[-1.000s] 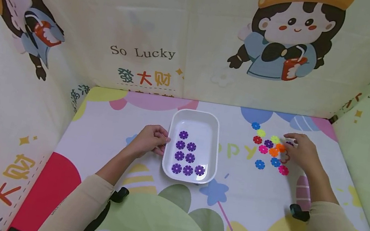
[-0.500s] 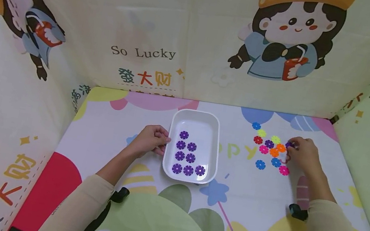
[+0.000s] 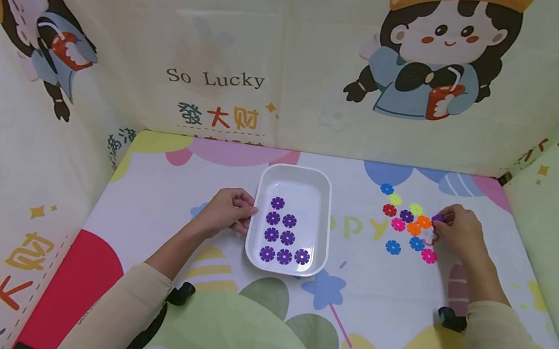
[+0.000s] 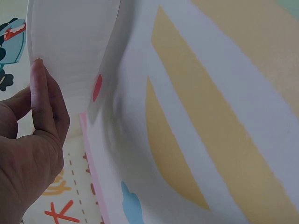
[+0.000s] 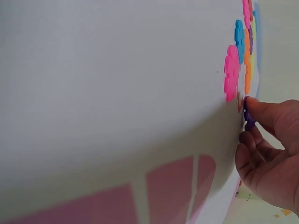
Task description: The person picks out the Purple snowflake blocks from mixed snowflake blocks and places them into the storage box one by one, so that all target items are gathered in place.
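At the left edge of a white tray (image 3: 304, 191), my left hand (image 3: 222, 211) grips the rim, its fingers against the outer wall in the left wrist view. Several purple snowflake discs (image 3: 287, 238) lie in rows inside the tray. On the right, my right hand (image 3: 460, 231) pinches a purple snowflake disc (image 5: 248, 114) between thumb and fingers, close to the tabletop. Beside that hand lies a loose group of discs, among them an orange disc (image 3: 423, 222), a pink disc (image 3: 429, 256), a blue disc (image 3: 417, 244) and another purple disc (image 3: 406, 216).
Farther left in the group are a red disc (image 3: 389, 211), a yellow disc (image 3: 395, 200) and a blue disc (image 3: 392, 247). A printed cloth (image 3: 380, 304) covers the table. Patterned curtains (image 3: 309, 67) rise behind it and on both sides.
My right hand has closed its fingers on the purple disc and drawn back slightly, bringing the disc into view. The left hand and the tray have stayed in place.
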A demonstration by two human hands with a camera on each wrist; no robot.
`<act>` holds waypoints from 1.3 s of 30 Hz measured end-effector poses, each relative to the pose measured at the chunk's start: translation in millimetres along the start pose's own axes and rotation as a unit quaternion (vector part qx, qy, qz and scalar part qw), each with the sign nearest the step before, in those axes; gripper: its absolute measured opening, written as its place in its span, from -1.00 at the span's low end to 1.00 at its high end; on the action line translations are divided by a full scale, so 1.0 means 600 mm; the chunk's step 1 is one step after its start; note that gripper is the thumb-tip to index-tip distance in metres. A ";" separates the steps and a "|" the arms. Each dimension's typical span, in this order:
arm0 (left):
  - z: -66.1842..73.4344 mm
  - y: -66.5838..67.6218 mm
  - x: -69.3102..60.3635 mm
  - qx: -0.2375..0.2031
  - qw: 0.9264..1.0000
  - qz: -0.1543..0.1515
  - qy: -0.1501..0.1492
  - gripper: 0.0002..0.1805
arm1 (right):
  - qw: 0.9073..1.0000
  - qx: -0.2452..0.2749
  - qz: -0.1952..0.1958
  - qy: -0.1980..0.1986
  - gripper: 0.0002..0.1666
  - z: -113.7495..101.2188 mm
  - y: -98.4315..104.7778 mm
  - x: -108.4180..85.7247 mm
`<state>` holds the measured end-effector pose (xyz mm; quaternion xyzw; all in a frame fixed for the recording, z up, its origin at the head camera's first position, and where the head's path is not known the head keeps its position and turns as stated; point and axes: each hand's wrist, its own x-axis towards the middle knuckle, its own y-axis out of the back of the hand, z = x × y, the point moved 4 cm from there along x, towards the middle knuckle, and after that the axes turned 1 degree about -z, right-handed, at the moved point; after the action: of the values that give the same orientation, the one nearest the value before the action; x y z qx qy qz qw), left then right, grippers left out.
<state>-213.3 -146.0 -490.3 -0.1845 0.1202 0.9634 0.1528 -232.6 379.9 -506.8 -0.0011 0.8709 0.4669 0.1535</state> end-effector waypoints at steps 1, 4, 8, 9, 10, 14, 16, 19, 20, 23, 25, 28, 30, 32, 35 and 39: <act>0.000 0.000 0.000 0.001 1.000 0.000 0.000 -0.77 | 1.000 0.001 0.000 0.001 -0.54 -0.001 0.002 -0.001; 0.000 0.000 0.002 0.000 1.000 0.000 -0.002 -0.77 | 1.000 0.004 0.000 0.002 -0.55 0.000 0.005 -0.002; -0.001 0.000 0.004 -0.001 1.000 0.000 0.000 -0.76 | 1.000 0.005 0.001 0.005 -0.58 0.000 0.008 -0.004; -0.001 0.001 0.004 -0.001 1.000 0.000 0.000 -0.76 | 1.000 0.005 0.001 0.007 -0.58 0.000 0.009 -0.005; -0.001 0.001 0.005 -0.001 1.000 0.000 0.000 -0.76 | 1.000 0.004 0.002 0.009 -0.59 -0.001 0.010 -0.006; -0.001 0.001 0.005 -0.002 1.000 -0.001 -0.001 -0.76 | 1.000 0.001 0.004 0.023 -0.63 -0.007 0.014 -0.011; 0.000 0.001 0.005 -0.002 1.000 -0.002 -0.002 -0.77 | 0.999 0.004 0.000 0.032 -0.65 -0.013 0.016 -0.014; 0.000 0.001 0.006 -0.003 1.000 -0.003 -0.002 -0.77 | 0.999 0.007 -0.008 0.045 -0.65 -0.027 0.018 -0.019; 0.001 0.002 0.005 -0.003 1.000 -0.002 -0.003 -0.77 | 0.999 0.006 -0.009 0.050 -0.65 -0.033 0.018 -0.020; 0.001 0.002 0.005 -0.002 1.000 -0.002 -0.003 -0.77 | 0.998 0.001 -0.006 0.070 -0.65 -0.055 0.019 -0.028; 0.001 0.002 0.005 -0.002 1.000 -0.003 -0.004 -0.77 | 0.996 -0.002 -0.001 0.089 -0.66 -0.073 0.018 -0.036; 0.000 0.002 0.005 -0.001 1.000 -0.005 -0.004 -0.76 | 0.993 -0.006 0.003 0.120 -0.69 -0.103 0.014 -0.049; -0.001 0.002 0.005 0.000 1.000 -0.006 -0.004 -0.76 | 0.990 -0.009 -0.002 0.140 -0.70 -0.123 0.011 -0.057; -0.002 0.003 0.005 0.001 1.000 -0.005 -0.003 -0.76 | 0.987 -0.011 -0.012 0.158 -0.70 -0.144 0.006 -0.063; -0.002 0.003 0.004 0.000 1.000 -0.005 0.001 -0.76 | 0.982 -0.016 -0.026 0.189 -0.73 -0.173 -0.002 -0.071; -0.002 0.002 0.003 -0.002 1.000 -0.007 0.002 -0.75 | 0.972 -0.022 -0.035 0.231 -0.78 -0.210 -0.009 -0.080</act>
<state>-214.7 -146.9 -491.8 -0.1877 0.1168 0.9622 0.1589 -219.3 267.4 -433.2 -0.1425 0.8719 0.4671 -0.0361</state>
